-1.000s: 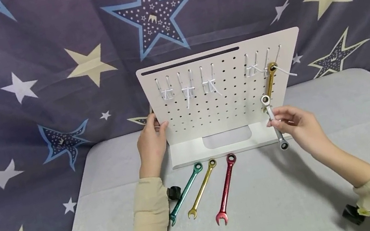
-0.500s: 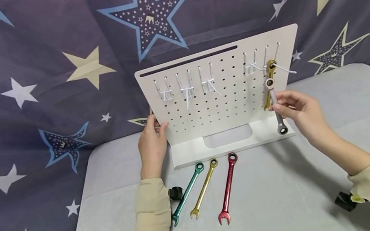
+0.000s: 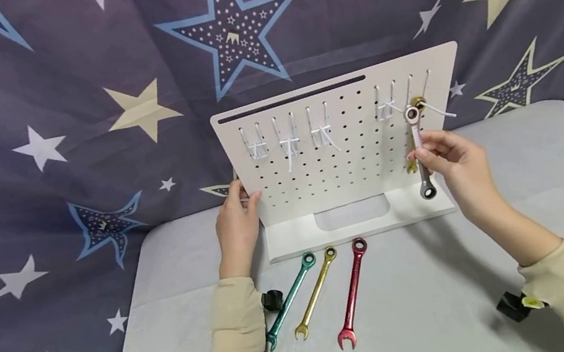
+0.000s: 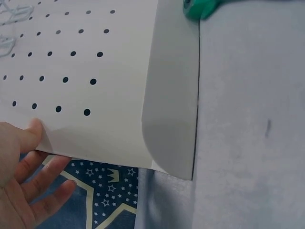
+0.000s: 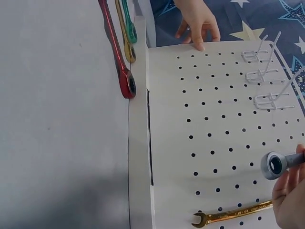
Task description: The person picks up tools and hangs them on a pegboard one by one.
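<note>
My right hand [image 3: 464, 172] pinches a silver ratcheting ring wrench [image 3: 420, 154] by its middle, roughly upright, its upper ring close to the rightmost hook [image 3: 440, 110]. A gold combination wrench [image 5: 233, 214] hangs on that hook, mostly covered by the silver wrench and my fingers in the head view. The white pegboard [image 3: 328, 180] stands upright on its base. My left hand [image 3: 237, 231] grips its left edge, thumb on the front face and fingers behind, as the left wrist view also shows.
Green [image 3: 291, 301], small gold [image 3: 315, 293] and red [image 3: 352, 294] combination wrenches lie on the grey table in front of the base. Several white hooks [image 3: 289, 140] line the board's upper part. A star-patterned cloth [image 3: 121, 34] hangs behind.
My right hand has raised the silver wrench along the board to the rightmost hook, turning it nearer upright. My left hand keeps its grip on the board's edge.
</note>
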Motion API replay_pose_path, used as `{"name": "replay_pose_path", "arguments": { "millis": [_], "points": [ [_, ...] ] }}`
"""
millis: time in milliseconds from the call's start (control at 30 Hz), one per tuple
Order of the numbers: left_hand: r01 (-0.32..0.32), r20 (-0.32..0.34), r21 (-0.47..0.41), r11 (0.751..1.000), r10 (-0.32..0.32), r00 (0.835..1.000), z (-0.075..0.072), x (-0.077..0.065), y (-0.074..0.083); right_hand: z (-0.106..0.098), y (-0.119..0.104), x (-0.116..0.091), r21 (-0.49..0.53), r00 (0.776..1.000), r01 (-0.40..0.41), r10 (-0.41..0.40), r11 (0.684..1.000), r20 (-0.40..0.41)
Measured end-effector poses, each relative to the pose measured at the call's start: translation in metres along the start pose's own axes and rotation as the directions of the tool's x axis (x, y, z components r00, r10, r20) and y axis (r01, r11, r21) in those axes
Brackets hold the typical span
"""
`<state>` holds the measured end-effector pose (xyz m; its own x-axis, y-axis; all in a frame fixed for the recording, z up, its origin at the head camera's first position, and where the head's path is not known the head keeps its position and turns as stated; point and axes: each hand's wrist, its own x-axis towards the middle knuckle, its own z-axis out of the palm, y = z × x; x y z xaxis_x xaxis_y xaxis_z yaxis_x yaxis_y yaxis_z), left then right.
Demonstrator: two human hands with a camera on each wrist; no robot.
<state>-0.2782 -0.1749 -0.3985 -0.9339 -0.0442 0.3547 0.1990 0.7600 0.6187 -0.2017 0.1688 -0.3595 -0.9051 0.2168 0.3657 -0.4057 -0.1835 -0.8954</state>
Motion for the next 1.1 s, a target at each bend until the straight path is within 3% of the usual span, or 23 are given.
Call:
{"name": "replay_pose_path", "arguments": {
  "millis": [400, 767, 1100],
  "points": [
    [0.004, -0.008, -0.027, 1.0, -0.004, 1.0, 0.006, -0.004, 0.001, 0.0, 0.008, 0.003, 0.038, 1.0, -0.014, 0.014, 0.999, -0.005],
    [-0.029, -0.111, -0.101, 0.994, 0.018, 0.994, 0.006, -0.001, 0.001, 0.008, 0.014, 0.014, 0.008, 0.999, -0.018, 0.018, 1.0, -0.049],
    [-0.035, -0.137, -0.121, 0.992, 0.018, 0.99, 0.006, -0.001, 0.001, 0.021, 0.024, 0.023, -0.054, 0.993, -0.08, 0.075, 0.995, -0.093]
  ]
}}
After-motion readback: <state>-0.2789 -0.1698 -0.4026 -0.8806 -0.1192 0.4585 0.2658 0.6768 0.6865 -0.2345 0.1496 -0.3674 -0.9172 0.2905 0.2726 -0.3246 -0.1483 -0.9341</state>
